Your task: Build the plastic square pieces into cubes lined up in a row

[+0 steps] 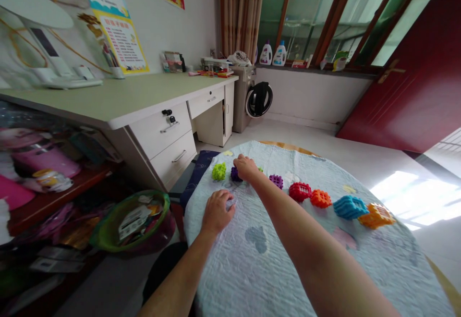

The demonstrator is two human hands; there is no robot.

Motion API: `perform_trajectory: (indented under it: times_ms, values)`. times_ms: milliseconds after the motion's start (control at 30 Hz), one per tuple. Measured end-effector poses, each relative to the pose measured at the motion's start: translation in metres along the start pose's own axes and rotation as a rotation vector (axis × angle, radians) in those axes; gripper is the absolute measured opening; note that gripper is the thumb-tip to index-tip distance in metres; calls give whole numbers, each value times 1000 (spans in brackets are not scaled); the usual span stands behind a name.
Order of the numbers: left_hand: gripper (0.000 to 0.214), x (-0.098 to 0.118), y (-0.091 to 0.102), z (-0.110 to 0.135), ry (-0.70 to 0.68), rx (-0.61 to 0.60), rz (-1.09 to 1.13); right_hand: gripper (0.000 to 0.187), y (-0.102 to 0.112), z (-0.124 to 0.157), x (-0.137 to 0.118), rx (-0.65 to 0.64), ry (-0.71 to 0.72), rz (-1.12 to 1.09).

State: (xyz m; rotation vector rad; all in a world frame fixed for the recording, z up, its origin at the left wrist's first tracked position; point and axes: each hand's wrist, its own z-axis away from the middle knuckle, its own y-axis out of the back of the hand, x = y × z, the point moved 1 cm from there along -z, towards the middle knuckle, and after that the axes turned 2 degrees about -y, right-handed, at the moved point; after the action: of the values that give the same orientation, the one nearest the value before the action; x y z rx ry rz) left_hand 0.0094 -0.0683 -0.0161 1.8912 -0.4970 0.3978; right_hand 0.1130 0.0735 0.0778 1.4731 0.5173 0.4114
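My right hand (247,167) reaches across to the far left part of the round table, its fingers closed on a dark purple lattice block (236,175). Close by on the left sits a lime green block (219,171). Another green piece (260,169) is mostly hidden behind my right wrist. My left hand (218,210) rests nearer to me on the cloth, fingers curved, thumb apart, holding nothing. To the right, a row holds a purple block (276,181), a red one (300,191), an orange one (320,198), a blue one (350,207) and a yellow-orange one (376,215).
A pale patterned cloth (252,269) covers the table. Left of it stand a green basket (133,248) of odds and ends and a desk (144,97) with drawers. Beyond are a washing machine (244,98) with its door ajar and a red door (406,91).
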Motion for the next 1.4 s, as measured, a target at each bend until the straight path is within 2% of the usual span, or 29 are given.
perform_trajectory:
  times_ms: [233, 367, 433, 500, 567, 667, 800, 933, 1033, 1133, 1400]
  values:
    - [17, 0, 0, 0, 7, -7, 2, 31, -2, -10, -2, -15, 18, -14]
    - [17, 0, 1, 0, 10, -11, -2, 39, 7, 2, 4, 16, 9, -68]
    - [16, 1, 1, 0, 13, -12, -8, 42, 10, 22, 8, 72, -6, -123]
    - [17, 1, 1, 1, 13, -10, -13, 40, 8, 54, 12, 177, -17, -253]
    - [17, 1, 1, 1, 12, -9, -11, 32, -2, 96, 15, 278, 12, -433]
    - [17, 0, 1, 0, 6, -19, 4, 25, -26, 168, 25, 292, -29, -582]
    - [16, -3, 0, 0, -18, -1, 22, 24, -57, 254, 61, 383, -227, -522]
    - [15, -6, -1, -1, -45, 11, 23, 22, -81, 313, 105, 462, -432, -351]
    - [16, -8, -3, -2, -52, 4, 15, 21, -97, 337, 122, 467, -527, -262]
    - [17, -13, -4, -4, -57, 9, 14, 21, -105, 345, 120, 480, -573, -237]
    - [20, -21, -7, -7, -58, 17, 21, 19, -97, 343, 110, 463, -635, -271]
